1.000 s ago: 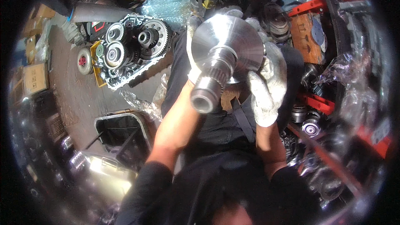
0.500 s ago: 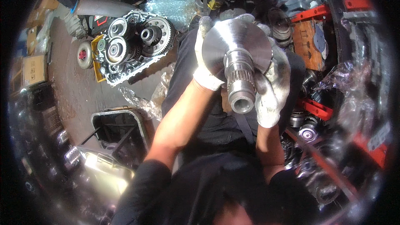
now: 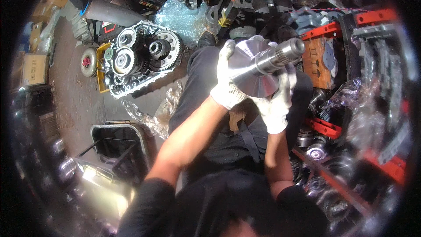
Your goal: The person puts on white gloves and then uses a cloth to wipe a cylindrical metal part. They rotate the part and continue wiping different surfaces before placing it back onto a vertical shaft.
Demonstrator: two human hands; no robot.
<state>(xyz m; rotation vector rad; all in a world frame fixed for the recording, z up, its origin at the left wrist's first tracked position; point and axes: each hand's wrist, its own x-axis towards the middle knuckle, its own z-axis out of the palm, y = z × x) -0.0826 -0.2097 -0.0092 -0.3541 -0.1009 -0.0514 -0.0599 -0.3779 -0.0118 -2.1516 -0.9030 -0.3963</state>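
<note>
Head cam, looking straight down: both hands are up in front of the chest, wrapped around one shiny steel pulley half, a cone-shaped disc with a splined shaft (image 3: 263, 68) poking out toward the far right. The left hand (image 3: 226, 85), in a white work glove, is clamped on the left rim of the disc. The right hand (image 3: 275, 105), same kind of glove, cups the near edge from below. So that's two gloves, one part, a firm two-handed hold with fingers closed on the disc.

My read is this is the carry/inspect stage: the piece is off the floor and held in the air over the lap, not seated in anything. Whatever comes next looks like it needs a steady two-hand grip, since that thing looks heavy and slick, with the shaft end kept clear of the clutter.

Far left on the floor sits one open gearbox housing (image 3: 140, 57); I count about four gears showing in it. Near left there's one dark open bin (image 3: 118, 145). Orange-red racks (image 3: 351, 22) run along the right, too jumbled to count.
</note>
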